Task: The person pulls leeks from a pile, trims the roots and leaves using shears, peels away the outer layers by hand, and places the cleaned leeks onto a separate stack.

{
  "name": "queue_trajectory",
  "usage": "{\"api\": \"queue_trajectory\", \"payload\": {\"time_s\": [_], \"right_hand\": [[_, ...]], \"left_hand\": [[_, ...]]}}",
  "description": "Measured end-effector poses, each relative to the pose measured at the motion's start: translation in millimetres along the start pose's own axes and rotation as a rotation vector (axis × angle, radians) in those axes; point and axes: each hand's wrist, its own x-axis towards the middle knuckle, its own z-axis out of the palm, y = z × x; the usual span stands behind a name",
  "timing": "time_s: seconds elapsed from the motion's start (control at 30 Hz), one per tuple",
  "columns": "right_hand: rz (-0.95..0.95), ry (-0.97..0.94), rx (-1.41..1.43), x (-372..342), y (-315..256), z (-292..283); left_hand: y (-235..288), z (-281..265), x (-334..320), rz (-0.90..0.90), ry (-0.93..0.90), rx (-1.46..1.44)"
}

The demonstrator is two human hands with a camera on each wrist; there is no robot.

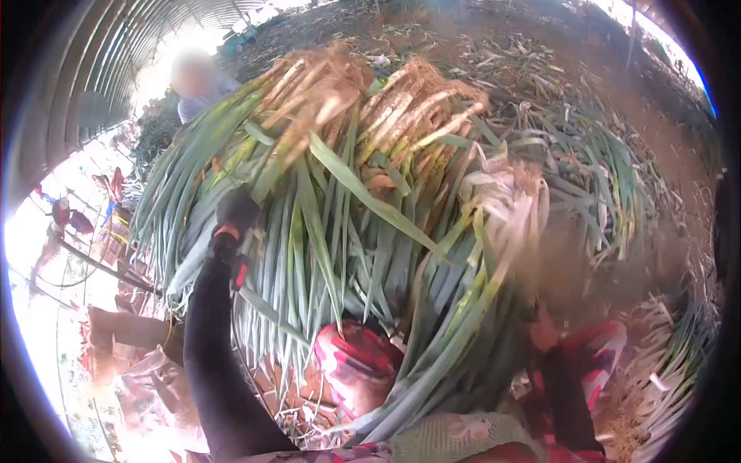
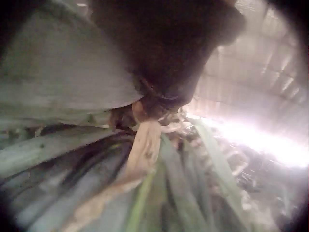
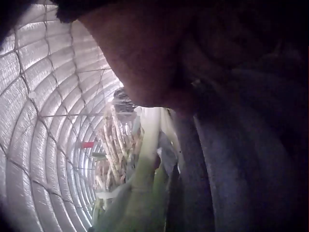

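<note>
In the head view a large heap of green onions [image 1: 394,208] lies before me, roots up at the far side, long leaves hanging towards me. My left hand [image 1: 238,207], in a dark glove, grips leaves on the heap's left side; in the left wrist view its fingertips are at a dry tan leaf [image 2: 145,142] among the green ones. My bare right hand [image 1: 544,332] is low by a nearer bunch with whitish stalks [image 1: 513,197]. From below that hand a pale stalk [image 3: 147,145] runs out in the right wrist view; its fingers are in shadow, and I cannot tell their grip.
More green onions [image 1: 610,185] lie on the soil behind, and others [image 1: 656,378] at the lower right. My knee [image 1: 359,363] in red patterned cloth is beneath the leaves. Another person [image 1: 204,89] is beyond the heap. Ribbed sheeting [image 3: 38,116] curves overhead.
</note>
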Motion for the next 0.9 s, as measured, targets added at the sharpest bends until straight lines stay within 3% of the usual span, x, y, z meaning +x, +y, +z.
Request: {"api": "queue_trajectory", "payload": {"time_s": [0.07,0.1,0.13,0.2,0.27,0.33,0.43,0.47,0.53,0.57,0.67,0.7,0.77,0.8,0.87,0.9], "right_hand": [[-0.127,-0.038,-0.143,13,52,13],[-0.162,-0.082,-0.174,25,68,20],[-0.127,-0.102,-0.047,20,60,14],[-0.109,-0.054,0.155,-2,27,3],[-0.218,0.072,0.176,-30,-17,-13],[-0.219,0.066,0.131,-69,-64,-44],[-0.203,-0.02,-0.05,-108,-78,-60],[-0.237,-0.115,-0.104,-121,-76,-59],[-0.331,-0.301,-0.205,-146,-73,-53],[-0.351,-0.281,-0.26,-153,-66,-49],[-0.139,-0.102,-0.144,-133,-50,-50],[-0.214,-0.11,-0.139,-135,-52,-51],[-0.365,-0.127,-0.129,-143,-60,-51],[-0.335,-0.148,-0.15,-147,-63,-48],[-0.265,-0.184,-0.19,-153,-66,-42],[-0.229,-0.155,-0.133,-150,-64,-45]], "left_hand": [[48,-20,-82,0.33,-0.271,-0.202],[68,-13,-119,0.371,-0.339,-0.539],[91,-5,-153,0.395,-0.415,-0.882],[143,-3,-205,0.463,-0.618,-0.995],[189,8,-251,0.393,-0.886,-1.14],[234,31,-288,0.382,-0.881,-1.214],[258,100,-315,0.501,-0.711,-1.014],[271,70,-319,0.566,-0.626,-0.937],[262,116,-295,0.762,-0.536,-0.901],[256,133,-287,0.848,-0.493,-0.876],[261,123,-283,0.395,-0.822,-1.082],[268,113,-281,0.42,-0.8,-0.953],[280,97,-281,0.362,-0.93,-0.938],[284,93,-279,0.334,-0.993,-0.929],[279,159,-261,0.551,-0.87,-1.043],[283,165,-256,0.575,-0.793,-1.041]]}}
